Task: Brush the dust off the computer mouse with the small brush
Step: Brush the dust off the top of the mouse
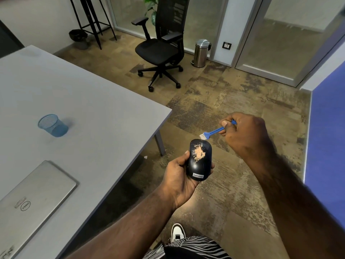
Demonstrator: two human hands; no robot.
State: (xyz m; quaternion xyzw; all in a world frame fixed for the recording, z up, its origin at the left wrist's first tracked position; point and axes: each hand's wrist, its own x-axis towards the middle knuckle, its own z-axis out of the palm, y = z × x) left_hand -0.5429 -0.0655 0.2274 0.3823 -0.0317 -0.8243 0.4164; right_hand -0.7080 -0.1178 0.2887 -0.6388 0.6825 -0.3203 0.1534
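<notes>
One computer mouse (199,160), black, tan dust patch (199,153) on top, gripped in left hand (179,181), long axis pointing away from the palm. One small brush (216,130), pinched in right hand (246,135); bristles just beyond the mouse's far end, dust lying below-left of them.

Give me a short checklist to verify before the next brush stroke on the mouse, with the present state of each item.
1. Mouse held firmly in the left hand: ok.
2. Small brush gripped in the right hand: ok.
3. Bristles at the front edge of the mouse, ready to sweep: ok; actual contact cannot tell.
4. Dust patch facing up and uncovered by fingers: ok.
5. Mouse held over the floor, away from the table and laptop: ok.
6. Mouse already clean: not ok, dust remains.
</notes>
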